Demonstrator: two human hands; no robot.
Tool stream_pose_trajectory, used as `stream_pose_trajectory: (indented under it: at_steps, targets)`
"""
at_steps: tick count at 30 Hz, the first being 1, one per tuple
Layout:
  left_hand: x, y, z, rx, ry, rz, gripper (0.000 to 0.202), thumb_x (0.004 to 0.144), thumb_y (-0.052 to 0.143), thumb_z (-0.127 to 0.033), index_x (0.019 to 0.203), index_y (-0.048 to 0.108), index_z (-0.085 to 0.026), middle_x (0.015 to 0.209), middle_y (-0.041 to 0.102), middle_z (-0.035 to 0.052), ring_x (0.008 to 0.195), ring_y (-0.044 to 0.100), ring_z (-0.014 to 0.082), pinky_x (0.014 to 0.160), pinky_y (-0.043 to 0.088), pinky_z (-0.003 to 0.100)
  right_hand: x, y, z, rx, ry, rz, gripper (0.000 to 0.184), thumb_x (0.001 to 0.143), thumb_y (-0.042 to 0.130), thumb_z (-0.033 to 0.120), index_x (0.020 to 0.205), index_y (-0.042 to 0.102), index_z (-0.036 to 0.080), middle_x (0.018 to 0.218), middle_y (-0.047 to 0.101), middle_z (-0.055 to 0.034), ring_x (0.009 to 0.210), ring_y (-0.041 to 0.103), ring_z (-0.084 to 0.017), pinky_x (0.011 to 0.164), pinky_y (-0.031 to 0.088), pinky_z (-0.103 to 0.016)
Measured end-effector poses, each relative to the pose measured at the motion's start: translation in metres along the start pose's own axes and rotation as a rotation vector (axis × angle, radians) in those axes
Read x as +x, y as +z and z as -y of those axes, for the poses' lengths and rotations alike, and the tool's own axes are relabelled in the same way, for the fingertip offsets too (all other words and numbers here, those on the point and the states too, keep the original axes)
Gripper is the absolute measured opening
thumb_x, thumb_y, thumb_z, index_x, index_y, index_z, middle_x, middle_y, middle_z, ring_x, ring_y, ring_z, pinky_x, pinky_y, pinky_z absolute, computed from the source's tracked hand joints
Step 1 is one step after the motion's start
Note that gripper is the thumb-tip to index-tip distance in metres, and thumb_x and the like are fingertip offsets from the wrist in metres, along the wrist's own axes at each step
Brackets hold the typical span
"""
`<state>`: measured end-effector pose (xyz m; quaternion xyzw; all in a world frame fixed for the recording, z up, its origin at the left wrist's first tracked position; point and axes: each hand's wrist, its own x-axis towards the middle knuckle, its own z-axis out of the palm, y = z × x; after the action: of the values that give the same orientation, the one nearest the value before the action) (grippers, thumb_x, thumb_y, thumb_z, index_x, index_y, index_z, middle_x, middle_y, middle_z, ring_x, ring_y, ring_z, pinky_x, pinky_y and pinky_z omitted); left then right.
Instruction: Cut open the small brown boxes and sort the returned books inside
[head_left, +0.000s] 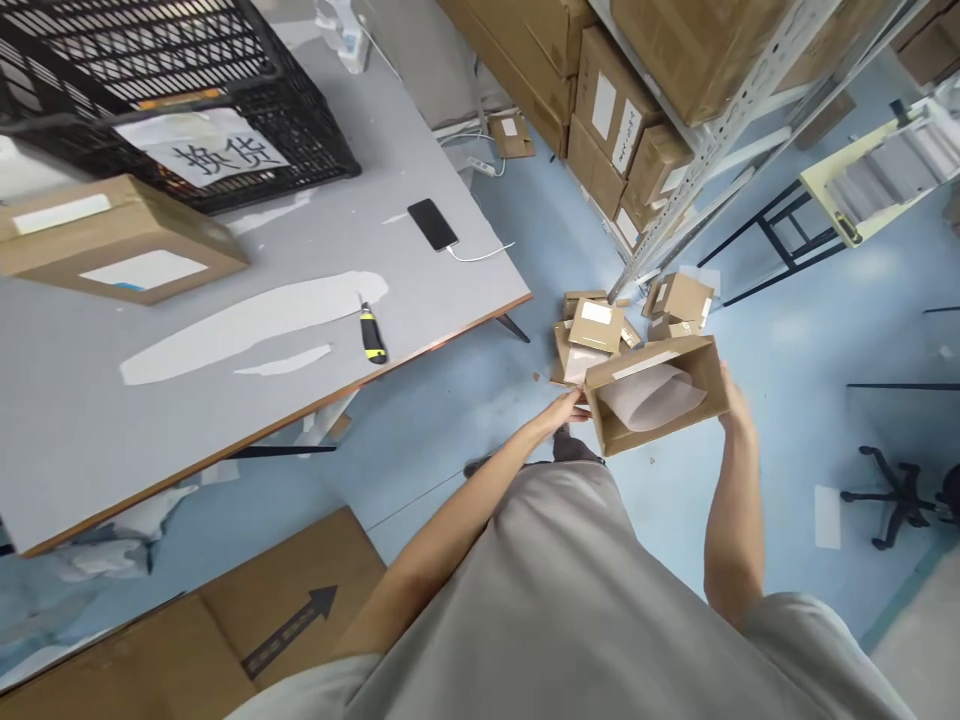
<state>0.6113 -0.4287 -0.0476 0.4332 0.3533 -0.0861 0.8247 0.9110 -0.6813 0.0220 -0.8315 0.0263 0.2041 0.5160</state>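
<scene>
The right hand (739,405)'s fingers are mostly hidden behind the end of the cardboard box (703,370), so how they bend is hard to make out. The box's underside is out of sight too, and a pale packing sheet (651,400) curls inside, covering part of its floor. Far to the left of the grip, a black crate (322,140) is cut off by the picture's edge; to the right, so is a chair base (904,495).

The box is clamped between the two hands, one at each short end, held off the floor with its open side facing the wearer. The left hand (568,410) has its fingers against the nearer left corner; the right hand presses the opposite end.

Just beyond the held box, small cartons (596,325) are piled on the floor by a shelf post (697,175). Left of the left hand, well apart, runs the edge of a table (457,275), with a cutter (373,335) near that edge and a phone (433,225) farther off. Right of the right hand, blue floor (795,345) spreads toward the chair base.
</scene>
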Motion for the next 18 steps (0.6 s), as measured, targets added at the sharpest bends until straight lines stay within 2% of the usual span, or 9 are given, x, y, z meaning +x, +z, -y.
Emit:
stream_pose_trajectory:
  at_steps: [2, 4, 6, 8, 10, 12, 14, 18]
  targets:
    - [0.032, 0.040, 0.000, -0.017, -0.032, 0.006, 0.050, 0.113, 0.051, -0.056, 0.124, 0.080, -0.017, 0.134, 0.083, 0.0183, 0.107, 0.084, 0.0276, 0.112, 0.065, 0.048, 0.045, -0.021, 0.021, -0.022, 0.088, -0.027, 0.068, 0.099, 0.064, 0.086, 0.078, 0.077, 0.022, 0.071, 0.077, -0.0082, 0.080, 0.078, -0.028, 0.074, 0.063, -0.037]
    - [0.060, 0.072, 0.001, -0.002, -0.047, 0.012, 0.038, 0.112, 0.058, -0.045, 0.124, 0.080, -0.017, 0.129, 0.085, 0.0168, 0.107, 0.084, 0.0259, 0.112, 0.064, 0.045, 0.086, -0.022, 0.042, 0.052, 0.043, -0.058, 0.070, 0.104, 0.056, 0.084, 0.079, 0.075, 0.022, 0.076, 0.078, -0.0094, 0.083, 0.079, -0.027, 0.077, 0.063, -0.037]
    - [0.079, 0.090, 0.005, 0.030, -0.066, 0.007, 0.028, 0.106, 0.069, -0.039, 0.118, 0.081, -0.017, 0.122, 0.085, 0.0158, 0.106, 0.083, 0.0261, 0.112, 0.063, 0.045, 0.120, -0.003, 0.061, 0.144, -0.041, -0.075, 0.067, 0.107, 0.051, 0.079, 0.085, 0.076, 0.021, 0.093, 0.083, -0.0119, 0.098, 0.081, -0.025, 0.091, 0.063, -0.037]
    - [0.088, 0.094, 0.010, 0.063, -0.081, -0.015, 0.024, 0.098, 0.080, -0.036, 0.111, 0.081, -0.017, 0.116, 0.085, 0.0150, 0.104, 0.082, 0.0274, 0.110, 0.063, 0.046, 0.138, 0.029, 0.071, 0.170, -0.072, -0.150, 0.058, 0.107, 0.055, 0.073, 0.090, 0.075, 0.021, 0.108, 0.085, -0.0121, 0.115, 0.080, -0.024, 0.107, 0.060, -0.039]
    - [0.085, 0.083, 0.016, 0.084, -0.090, -0.049, 0.023, 0.091, 0.086, -0.036, 0.102, 0.081, -0.017, 0.112, 0.085, 0.0138, 0.101, 0.081, 0.0278, 0.106, 0.063, 0.046, 0.137, 0.065, 0.071, 0.200, -0.062, -0.172, 0.051, 0.104, 0.060, 0.069, 0.094, 0.074, 0.022, 0.117, 0.084, -0.0117, 0.125, 0.077, -0.023, 0.115, 0.056, -0.040]
    - [0.069, 0.060, 0.025, 0.083, -0.097, -0.087, 0.021, 0.087, 0.087, -0.035, 0.093, 0.080, -0.017, 0.107, 0.086, 0.0125, 0.095, 0.080, 0.0268, 0.103, 0.063, 0.045, 0.117, 0.103, 0.059, 0.236, -0.015, -0.047, 0.046, 0.101, 0.063, 0.067, 0.095, 0.073, 0.023, 0.122, 0.084, -0.0118, 0.129, 0.077, -0.022, 0.117, 0.055, -0.039]
    - [0.042, 0.029, 0.036, 0.058, -0.090, -0.137, 0.017, 0.084, 0.085, -0.033, 0.089, 0.080, -0.017, 0.104, 0.086, 0.0120, 0.094, 0.079, 0.0260, 0.103, 0.062, 0.044, 0.083, 0.139, 0.040, 0.234, 0.027, 0.132, 0.042, 0.097, 0.066, 0.065, 0.097, 0.074, 0.024, 0.126, 0.085, -0.0116, 0.129, 0.077, -0.021, 0.119, 0.054, -0.037]
    - [-0.026, -0.039, 0.066, -0.012, -0.035, -0.329, 0.013, 0.081, 0.081, -0.034, 0.082, 0.079, -0.021, 0.099, 0.085, 0.0096, 0.105, 0.078, 0.0278, 0.111, 0.058, 0.045, -0.007, 0.213, -0.005, 0.139, 0.125, 0.383, 0.045, 0.080, 0.081, 0.067, 0.088, 0.076, 0.023, 0.105, 0.088, -0.0128, 0.110, 0.083, -0.026, 0.108, 0.061, -0.041]
